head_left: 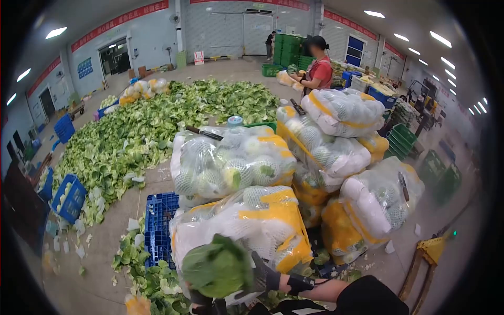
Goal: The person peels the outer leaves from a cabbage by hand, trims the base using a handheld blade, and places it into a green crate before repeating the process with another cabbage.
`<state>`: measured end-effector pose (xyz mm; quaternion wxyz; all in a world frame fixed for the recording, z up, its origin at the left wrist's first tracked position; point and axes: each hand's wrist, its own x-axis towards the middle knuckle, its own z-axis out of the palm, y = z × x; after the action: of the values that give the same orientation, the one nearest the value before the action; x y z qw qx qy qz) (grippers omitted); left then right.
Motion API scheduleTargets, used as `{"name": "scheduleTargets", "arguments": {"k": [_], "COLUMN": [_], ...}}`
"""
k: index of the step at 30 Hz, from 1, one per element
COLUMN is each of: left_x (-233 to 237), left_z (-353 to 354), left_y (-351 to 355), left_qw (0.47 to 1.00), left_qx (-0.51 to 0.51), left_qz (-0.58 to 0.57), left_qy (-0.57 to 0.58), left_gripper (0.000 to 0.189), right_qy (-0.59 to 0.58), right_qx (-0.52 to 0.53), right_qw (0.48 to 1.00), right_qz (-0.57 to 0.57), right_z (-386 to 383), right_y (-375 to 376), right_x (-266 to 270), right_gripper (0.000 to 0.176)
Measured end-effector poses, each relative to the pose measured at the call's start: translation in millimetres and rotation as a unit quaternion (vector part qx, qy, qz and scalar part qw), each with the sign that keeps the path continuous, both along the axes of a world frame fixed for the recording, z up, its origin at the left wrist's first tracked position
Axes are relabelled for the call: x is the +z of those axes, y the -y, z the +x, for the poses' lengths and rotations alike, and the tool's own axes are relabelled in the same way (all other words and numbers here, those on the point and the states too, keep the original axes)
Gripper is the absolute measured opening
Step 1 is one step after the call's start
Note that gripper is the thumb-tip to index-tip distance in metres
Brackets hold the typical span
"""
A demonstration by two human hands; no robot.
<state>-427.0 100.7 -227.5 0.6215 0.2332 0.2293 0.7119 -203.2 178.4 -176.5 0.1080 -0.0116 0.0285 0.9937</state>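
Note:
A green cabbage (218, 266) with loose outer leaves is held low in front of me, slightly blurred. My right hand (262, 274), in a dark glove, is closed against its right side. Below the cabbage, my left hand (202, 303) supports it from underneath, also in a dark glove; most of its fingers are hidden. Just beyond is a clear bag of net-wrapped cabbages (247, 223) with yellow tape. Behind that, a second bag (231, 163) has a dark-handled knife (205, 132) lying on top.
Stacked bags (336, 152) stand to the right, one with a knife (403, 186) on it. A blue pallet (160, 210) shows at left. Cabbage leaves (131, 142) cover much of the floor. Blue crates (69, 199) sit far left. A person in red (319, 73) works beyond.

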Motion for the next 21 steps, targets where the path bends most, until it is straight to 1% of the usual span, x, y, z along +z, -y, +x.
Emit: {"name": "scheduleTargets", "arguments": {"k": [1, 2, 3, 4, 5, 6, 7, 8, 9, 10, 11, 12, 13, 14, 15, 16, 17, 18, 20, 21], "left_x": [46.3, 85.9, 118.3, 139.4, 153.0, 157.1, 156.4, 151.2, 129.7, 111.3, 130.8, 120.9, 102.9, 101.7, 102.4, 116.9, 132.8, 143.2, 145.6, 133.1], "left_z": [14.2, 29.8, 43.6, 55.0, 72.3, 89.2, 105.4, 116.9, 122.3, 125.3, 141.1, 145.0, 147.7, 153.5, 155.1, 163.1, 170.6, 175.1, 170.3, 166.4], "left_y": [-9.2, -23.7, -36.3, -38.6, -37.0, -37.1, -35.6, -32.6, -34.5, -33.6, -27.1, -28.8, -35.4, -33.5, -32.9, -31.9, -30.8, -28.2, -17.9, -12.0], "left_qw": [0.994, 0.982, 0.952, 0.952, 0.964, 0.965, 0.95, 0.929, 0.927, 0.923, 0.912, 0.911, 0.914, 0.915, 0.885, 0.887, 0.967, 0.982, 0.984, 0.985], "left_qx": [-0.054, -0.056, -0.059, -0.07, -0.095, -0.092, -0.056, -0.021, -0.018, -0.015, 0.007, 0.01, 0.045, 0.079, 0.093, 0.096, -0.034, -0.151, -0.142, -0.156], "left_qz": [-0.072, -0.003, 0.065, 0.037, 0.059, 0.056, 0.08, 0.101, 0.055, 0.011, -0.016, -0.018, 0.018, 0.051, 0.119, 0.109, 0.115, 0.112, 0.017, 0.0], "left_qy": [-0.059, -0.179, -0.295, -0.295, -0.239, -0.239, -0.298, -0.357, -0.37, -0.385, -0.41, -0.411, -0.403, -0.392, -0.439, -0.438, -0.223, 0.011, -0.104, -0.068], "left_gripper": [0.075, 0.082, 0.089, 0.102, 0.1, 0.1, 0.095, 0.091, 0.087, 0.083, 0.065, 0.065, 0.057, 0.049, 0.039, 0.039, 0.041, 0.043, 0.044, 0.041], "right_qy": [-0.003, 0.039, 0.08, 0.122, 0.193, 0.262, 0.101, -0.065, 0.003, 0.001, 0.081, 0.161, 0.17, 0.172, 0.164, 0.156, 0.084, 0.088, 0.134, 0.151], "right_qx": [-0.003, -0.1, -0.197, -0.289, -0.35, -0.402, -0.363, -0.312, -0.328, -0.325, -0.377, -0.423, -0.444, -0.441, -0.43, -0.416, -0.468, -0.456, -0.413, -0.397], "right_qw": [1.0, 0.994, 0.975, 0.946, 0.902, 0.843, 0.913, 0.946, 0.939, 0.941, 0.909, 0.864, 0.844, 0.847, 0.866, 0.883, 0.794, 0.812, 0.872, 0.886], "right_qz": [0.0, 0.032, 0.059, 0.08, 0.161, 0.242, 0.157, 0.063, 0.104, 0.097, 0.158, 0.221, 0.247, 0.243, 0.197, 0.151, 0.379, 0.354, 0.224, 0.186], "right_z": [4.9, 10.2, 14.6, 19.3, 30.5, 44.8, 66.8, 86.8, 100.1, 106.9, 112.8, 118.5, 123.0, 130.5, 139.7, 146.7, 146.5, 150.0, 152.1, 155.1], "right_y": [-1.8, -7.2, -11.3, -4.9, -9.6, -15.0, -12.1, -9.6, -4.8, 1.9, 9.6, 13.0, 15.0, 16.3, 16.7, 20.2, 24.5, 30.0, 43.3, 51.2], "right_x": [8.6, 24.3, 38.2, 42.4, 25.8, 21.6, 18.1, 27.1, 27.6, 38.5, 57.5, 67.8, 67.1, 59.6, 46.5, 37.3, 36.5, 34.0, 34.3, 34.3], "right_gripper": [0.079, 0.069, 0.059, 0.049, 0.046, 0.042, 0.042, 0.041, 0.042, 0.042, 0.046, 0.056, 0.053, 0.053, 0.052, 0.051, 0.048, 0.048, 0.048, 0.047]}}
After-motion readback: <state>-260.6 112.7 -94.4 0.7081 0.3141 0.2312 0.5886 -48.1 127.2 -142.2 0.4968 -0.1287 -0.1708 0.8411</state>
